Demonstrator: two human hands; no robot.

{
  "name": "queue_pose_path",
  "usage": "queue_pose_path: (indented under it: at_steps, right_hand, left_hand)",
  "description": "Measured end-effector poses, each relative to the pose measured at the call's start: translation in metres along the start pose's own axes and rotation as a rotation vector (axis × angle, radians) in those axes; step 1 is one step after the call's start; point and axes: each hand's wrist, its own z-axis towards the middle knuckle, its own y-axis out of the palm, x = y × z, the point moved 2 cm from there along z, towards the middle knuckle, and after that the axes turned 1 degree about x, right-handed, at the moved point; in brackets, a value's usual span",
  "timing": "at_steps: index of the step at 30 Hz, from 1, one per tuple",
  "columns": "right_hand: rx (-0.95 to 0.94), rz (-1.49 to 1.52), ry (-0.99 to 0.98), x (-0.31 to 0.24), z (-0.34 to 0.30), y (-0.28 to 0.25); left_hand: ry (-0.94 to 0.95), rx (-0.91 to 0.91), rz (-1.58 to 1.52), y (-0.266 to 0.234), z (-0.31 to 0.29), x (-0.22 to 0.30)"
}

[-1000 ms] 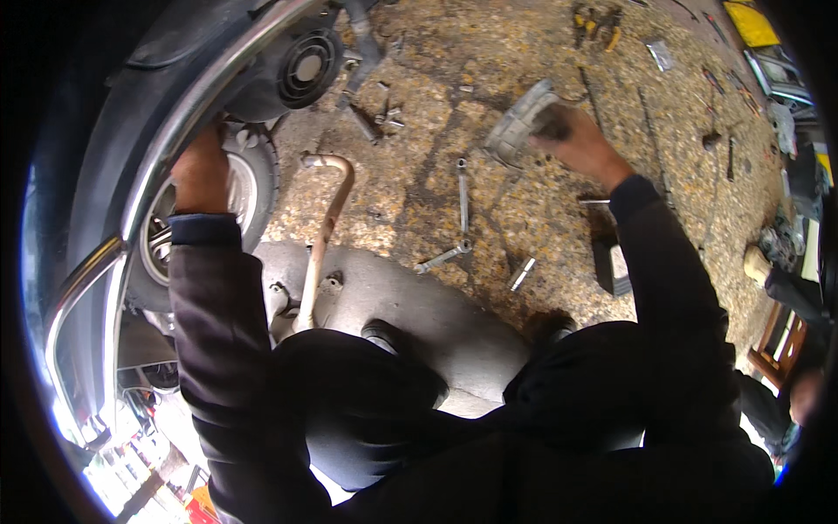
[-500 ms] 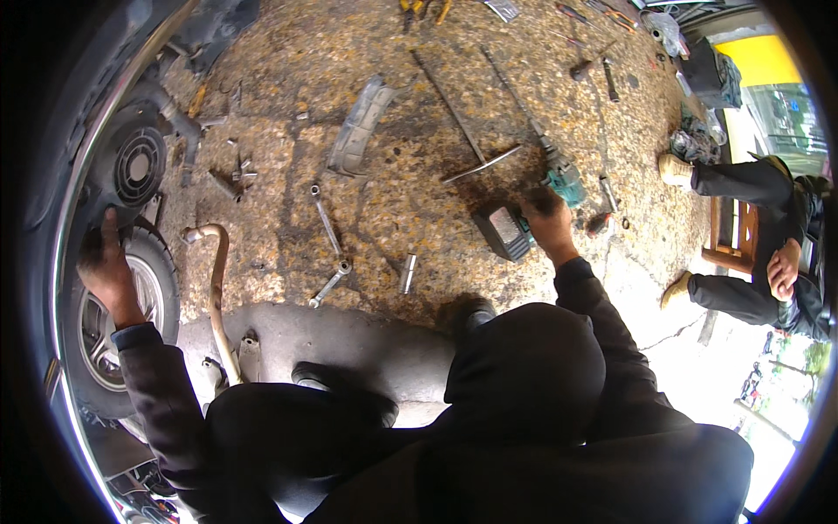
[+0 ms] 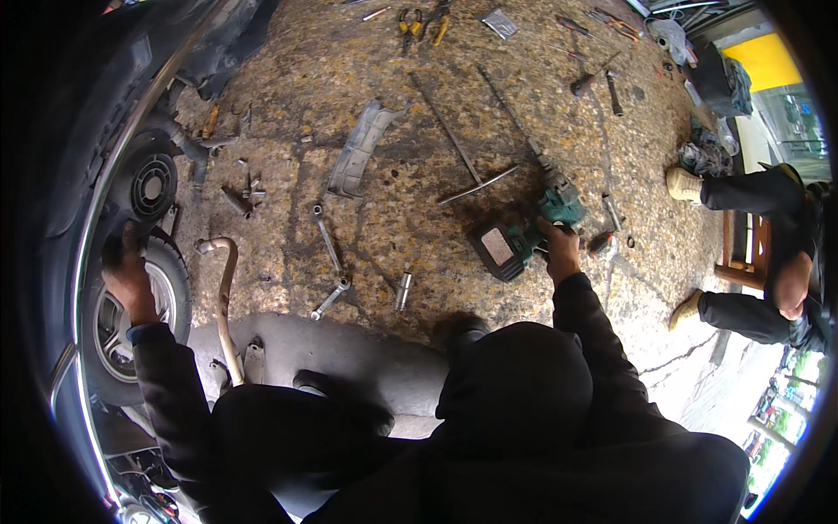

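My right hand (image 3: 560, 248) is closed around the handle of a green cordless drill (image 3: 559, 208) with a black battery base and a long bit pointing away from me. The drill is low over the stone floor or on it; I cannot tell which. My left hand (image 3: 131, 281) is at the top of a car wheel (image 3: 179, 272), beside the dark car body; one finger points up and the others are lost in shadow. Just beyond it a round black ribbed part (image 3: 153, 187) hangs by the wheel. A T-handle bar (image 3: 476, 185) lies left of the drill.
Two spanners (image 3: 327, 240), a socket (image 3: 403, 291), a grey plastic piece (image 3: 356, 153) and a bent pipe (image 3: 225, 293) lie on the floor. Pliers (image 3: 408, 28) and screwdrivers (image 3: 576, 28) are farther off. Someone in dark trousers (image 3: 746, 196) sits at the right.
My right hand has slid a little nearer me and now wraps the drill's handle; the drill has turned slightly. My left hand stays at the wheel. The whole view has shifted a little.
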Motion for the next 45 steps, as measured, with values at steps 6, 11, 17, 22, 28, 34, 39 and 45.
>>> queue_pose_path:
  at_steps: [6,11,17,22,28,34,39,45]
  right_hand:
    - [-0.068,0.239,0.066,0.014,0.017,0.02]
    - [0.084,0.13,-0.063,0.012,-0.003,0.01]
    - [-0.117,0.011,-0.058,0.003,-0.06,-0.016]
    - [-0.387,0.034,-0.047,0.0,-0.103,0.006]
    - [-0.439,0.078,0.078,0.006,-0.122,0.03]
    - [-0.528,0.026,0.128,0.006,-0.108,0.041]
    - [-0.525,-0.014,0.119,0.012,-0.098,0.052]
    - [-0.559,-0.001,0.127,0.022,-0.074,0.07]
  left_hand:
    - [-0.206,0.009,-0.227,-0.024,-0.011,0.002]
    - [-0.352,-0.296,-0.576,-0.052,-0.046,0.07]
    - [0.397,-0.959,-0.596,0.017,-0.094,0.224]
    - [-0.712,-1.092,-1.11,0.096,-0.166,0.323]
    - [-0.985,-0.804,-1.318,0.141,-0.235,0.306]
    - [-1.264,-0.631,-1.573,0.131,-0.249,0.282]
    - [-0.924,-0.578,-1.39,0.148,-0.249,0.26]
    - [-0.789,-0.33,-0.952,0.181,-0.231,0.192]
